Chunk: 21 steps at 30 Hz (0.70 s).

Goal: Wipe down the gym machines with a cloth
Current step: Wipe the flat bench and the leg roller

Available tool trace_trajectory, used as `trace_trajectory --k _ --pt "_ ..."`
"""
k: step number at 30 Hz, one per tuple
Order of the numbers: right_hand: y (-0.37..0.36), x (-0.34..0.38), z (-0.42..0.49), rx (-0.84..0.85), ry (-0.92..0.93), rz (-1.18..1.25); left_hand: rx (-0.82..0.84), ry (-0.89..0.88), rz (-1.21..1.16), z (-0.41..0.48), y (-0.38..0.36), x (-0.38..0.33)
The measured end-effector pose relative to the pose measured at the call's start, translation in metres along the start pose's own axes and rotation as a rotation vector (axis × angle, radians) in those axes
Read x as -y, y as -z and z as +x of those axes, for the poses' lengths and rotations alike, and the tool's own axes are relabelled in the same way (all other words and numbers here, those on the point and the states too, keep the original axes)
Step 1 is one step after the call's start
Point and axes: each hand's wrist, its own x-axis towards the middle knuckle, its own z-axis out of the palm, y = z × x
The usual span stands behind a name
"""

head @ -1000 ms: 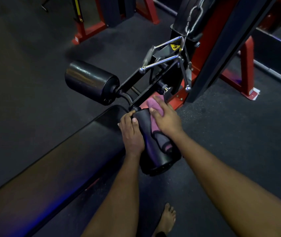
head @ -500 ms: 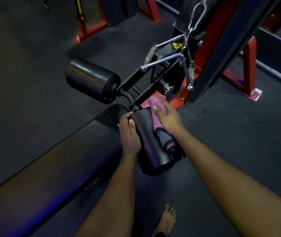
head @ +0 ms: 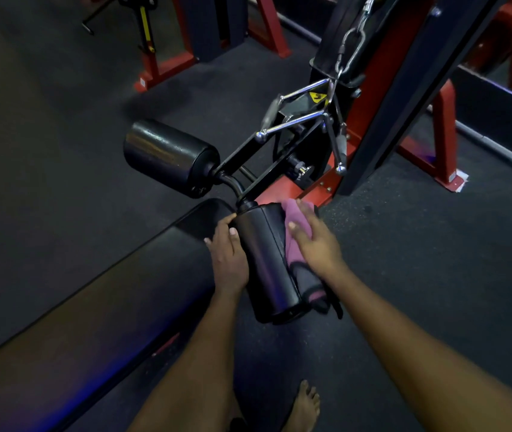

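1. bracing the near black cylindrical roller pad [head: 267, 263], the left hand [head: 228, 260] curls its fingers [head: 224, 224] round the pad's left flank, thumb resting on top. this grip probably stops the pad turning on its axle while it is rubbed.
2. the right hand [head: 317, 244] lies over the soft pink cloth [head: 296, 218]. its fingers [head: 306, 210] are fairly straight and spread, pressing rather than pinching, which would put a broad patch of fabric against the curve.
3. the cloth sits on the pad's right flank, near the inner end where the pad joins the black steel arm [head: 267, 176]. its loose tail, with a darker band, hangs toward the outer end.
4. the pad's cover looks like smooth, slightly glossy vinyl with a stitched seam along its length, so a flat sliding wipe should suit it.
5. the matching far roller pad [head: 167, 157] stands well apart to the left and catches a dull sheen.
6. a bright chrome triangular cable handle [head: 295, 126] hangs on a carabiner against the red and black painted steel frame [head: 370, 76].
7. the long black padded seat [head: 92, 300] runs beside the left forearm, above the grainy dark rubber floor [head: 435, 275].
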Motion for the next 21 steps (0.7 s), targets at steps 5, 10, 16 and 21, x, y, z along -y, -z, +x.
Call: trace_trajectory --k 5,10,16,21 --pt "-0.005 -0.001 -0.063 -0.072 0.143 -0.267 -0.019 -0.032 0.095 0.007 -0.017 -0.042" --pt "-0.011 0.009 -0.089 -0.049 0.240 -0.433 -0.015 -0.054 0.017 0.004 -0.018 -0.023" --pt "-0.033 0.048 -0.012 -0.104 0.237 -0.513 -0.055 -0.047 -0.096 0.008 -0.015 -0.001" --pt "-0.016 0.041 0.042 -0.014 0.077 -0.162 -0.056 -0.047 -0.097 0.005 -0.012 -0.005"
